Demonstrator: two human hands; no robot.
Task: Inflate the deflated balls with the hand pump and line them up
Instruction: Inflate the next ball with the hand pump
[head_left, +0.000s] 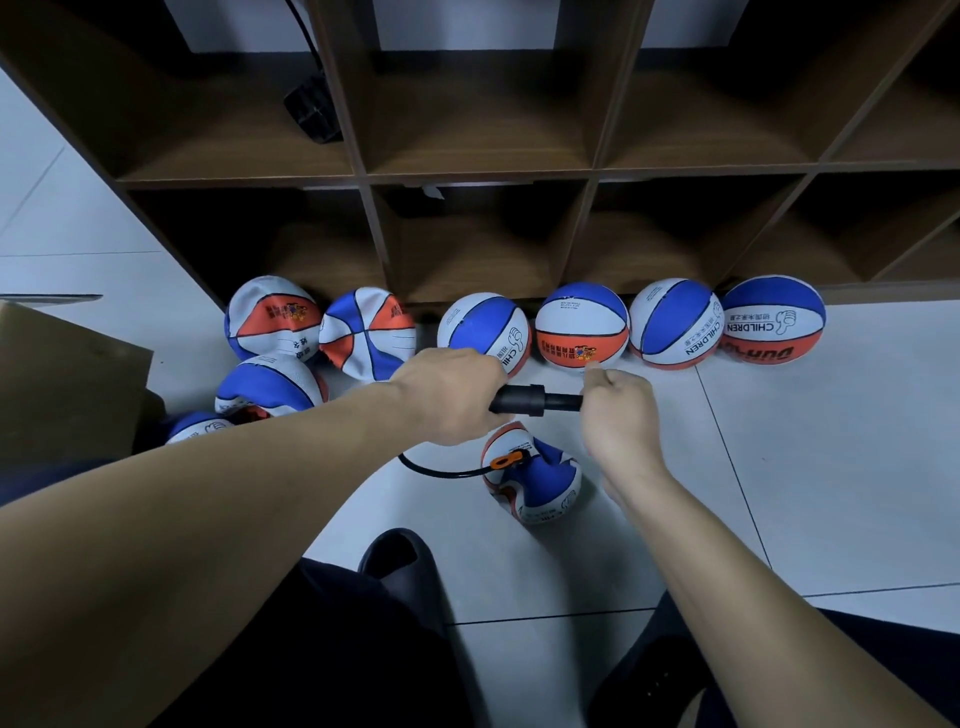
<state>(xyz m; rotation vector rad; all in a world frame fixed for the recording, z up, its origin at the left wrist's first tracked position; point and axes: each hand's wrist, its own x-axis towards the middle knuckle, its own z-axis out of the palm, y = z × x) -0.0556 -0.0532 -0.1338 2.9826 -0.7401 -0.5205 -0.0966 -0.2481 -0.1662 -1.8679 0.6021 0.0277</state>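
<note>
A black hand pump (535, 401) lies level between my hands. My left hand (449, 397) grips its barrel and my right hand (618, 410) is closed on the handle end. Its black hose (436, 470) curves down to an orange connector plugged into a crumpled blue, white and orange ball (540, 480) on the floor below. Several round inflated balls (582, 332) stand in a row along the shelf base. Several dented, deflated balls (272, 319) lie in a cluster at the left.
A dark wooden cubby shelf (483, 176) stands behind the balls, with a black object (311, 111) in an upper compartment. A cardboard box (62, 374) sits at the left. My black slipper (397, 564) and dark trousers are in the foreground on pale floor tiles.
</note>
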